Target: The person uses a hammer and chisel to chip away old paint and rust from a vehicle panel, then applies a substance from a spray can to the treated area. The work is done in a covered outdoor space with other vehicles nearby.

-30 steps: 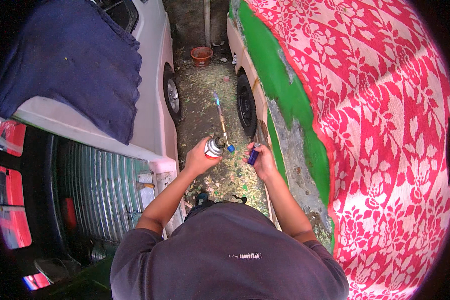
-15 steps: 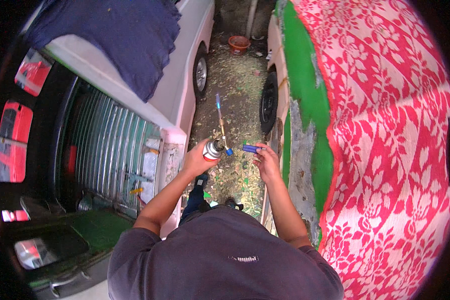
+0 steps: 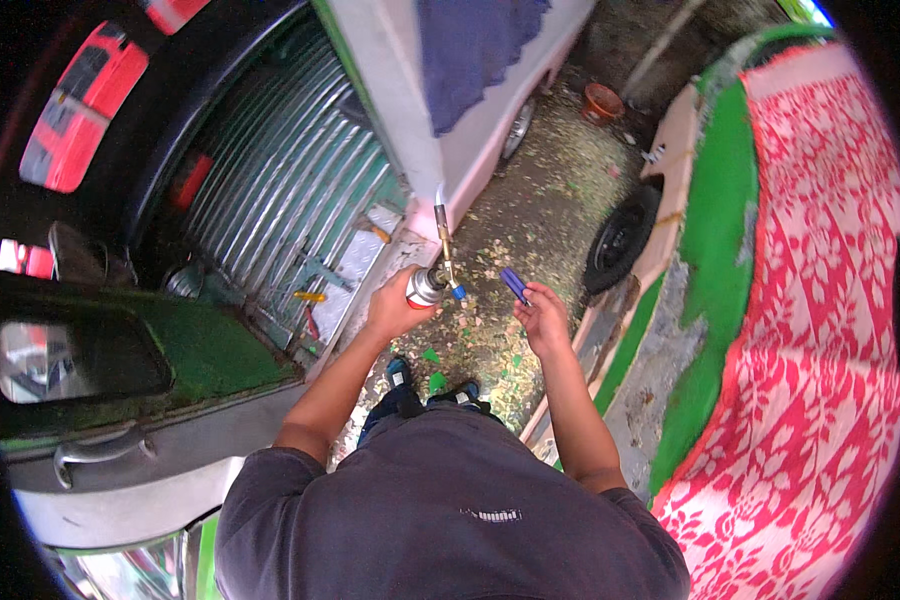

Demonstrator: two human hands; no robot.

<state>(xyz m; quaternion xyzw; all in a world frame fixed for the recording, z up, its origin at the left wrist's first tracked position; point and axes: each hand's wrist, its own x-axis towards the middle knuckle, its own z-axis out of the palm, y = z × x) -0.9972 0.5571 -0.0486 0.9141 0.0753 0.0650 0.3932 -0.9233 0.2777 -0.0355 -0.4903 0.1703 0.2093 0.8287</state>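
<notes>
My left hand [image 3: 395,303] is wrapped round the silver, white and red canister of a gas blowtorch [image 3: 425,289]. Its brass and dark nozzle points away from me, with a blue knob [image 3: 459,292] at its base and a pale flame at the tip, which appears in front of the pinkish vehicle body. To the right of the torch, my right hand [image 3: 544,318] pinches a slim purple-blue tool [image 3: 514,284] by its near end. That tool angles up and left, apart from the torch; its exact kind is unclear.
On the left lies a ribbed truck bed [image 3: 280,165] with several tools near its edge. A green vehicle part under a red floral cloth [image 3: 830,250] stands right, beside a black wheel [image 3: 622,238]. Paint chips cover the ground [image 3: 530,200]; an orange-red basin [image 3: 602,101] sits farther off.
My view has turned left, so the vehicles appear rotated. The purple-blue tool has tilted from level to slanting upward. Both hands keep hold of their things.
</notes>
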